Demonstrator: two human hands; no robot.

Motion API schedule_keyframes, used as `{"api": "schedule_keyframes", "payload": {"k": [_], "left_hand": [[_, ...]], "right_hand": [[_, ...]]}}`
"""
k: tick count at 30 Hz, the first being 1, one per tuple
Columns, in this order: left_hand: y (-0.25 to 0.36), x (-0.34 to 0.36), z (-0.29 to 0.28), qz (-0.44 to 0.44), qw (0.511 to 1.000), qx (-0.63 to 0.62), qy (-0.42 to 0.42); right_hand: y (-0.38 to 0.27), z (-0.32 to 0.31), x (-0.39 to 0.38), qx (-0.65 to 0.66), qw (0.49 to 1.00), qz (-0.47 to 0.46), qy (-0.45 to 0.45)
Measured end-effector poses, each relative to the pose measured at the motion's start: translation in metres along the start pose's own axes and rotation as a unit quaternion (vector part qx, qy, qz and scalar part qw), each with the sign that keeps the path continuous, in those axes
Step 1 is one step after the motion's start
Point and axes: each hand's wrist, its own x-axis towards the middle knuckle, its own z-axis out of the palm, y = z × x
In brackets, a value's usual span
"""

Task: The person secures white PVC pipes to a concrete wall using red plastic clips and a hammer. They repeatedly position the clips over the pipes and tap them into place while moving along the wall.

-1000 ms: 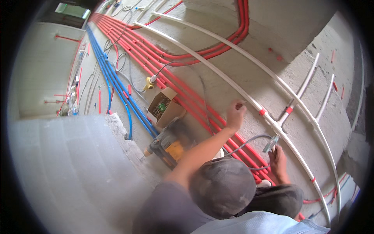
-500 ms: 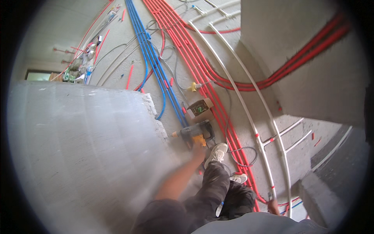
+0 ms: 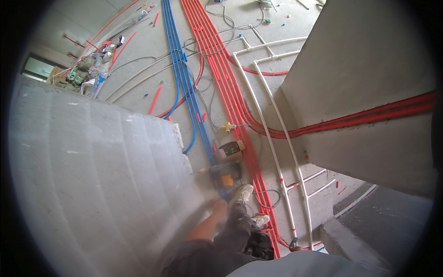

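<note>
A black and orange power drill [image 3: 226, 177], shaped like a rotary hammer, lies across the blue pipes [image 3: 188, 87] just ahead of my shoes. My left hand [image 3: 219, 208] is nearest to it, a little on my side of it and close to the grey wall's end. Motion smears its fingers, and a small reddish spot shows at their tips. Far over at the lower right, beside the white pipes, my right hand [image 3: 296, 248] is closed around a small dark thing [image 3: 293, 241] too small to name. My clothing hides part of that hand.
Red pipes [image 3: 221, 69] run along the floor and bend toward the right wall. An open cardboard box [image 3: 231, 149] with small parts sits beyond the drill. White pipes [image 3: 265, 115] lie to the right. A grey cable loops near my white shoe [image 3: 243, 194]. Rubbish [image 3: 85, 74] is heaped far left.
My left hand has come away from the drill's orange part and back toward me. The whole view has shifted, with more of the far floor showing. My right hand stays beside the white pipes.
</note>
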Motion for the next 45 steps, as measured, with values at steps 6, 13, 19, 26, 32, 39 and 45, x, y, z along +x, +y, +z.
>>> {"api": "schedule_keyframes", "payload": {"k": [6, 13, 19, 26, 32, 39, 45], "left_hand": [[-0.003, -0.020, -0.057, -0.088, 0.918, -0.378, -0.078], [0.032, -0.031, -0.198, -0.116, 0.969, -0.213, 0.046], [-0.079, 0.046, -0.225, -0.148, 0.943, -0.274, 0.115], [-0.047, 0.119, -0.350, -0.066, 0.953, -0.242, 0.172], [0.095, 0.208, -0.524, -0.020, 0.979, -0.189, 0.074], [0.167, 0.295, -0.664, -0.181, 0.897, -0.382, 0.128], [0.180, 0.365, -0.745, -0.192, 0.907, -0.363, 0.090]], "right_hand": [[0.015, -0.036, 0.002, 0.118, 0.993, -0.026, -0.011], [-0.044, -0.061, -0.061, 0.099, 0.993, -0.011, 0.070], [-0.123, -0.056, -0.061, -0.009, 0.995, -0.074, 0.073], [-0.273, -0.019, -0.007, -0.113, 0.977, -0.174, -0.056], [-0.526, 0.027, -0.074, -0.106, 0.989, -0.096, -0.020], [-0.708, -0.012, -0.121, 0.014, 0.988, -0.146, -0.040], [-0.827, -0.014, -0.189, 0.130, 0.986, -0.101, 0.031]]}}
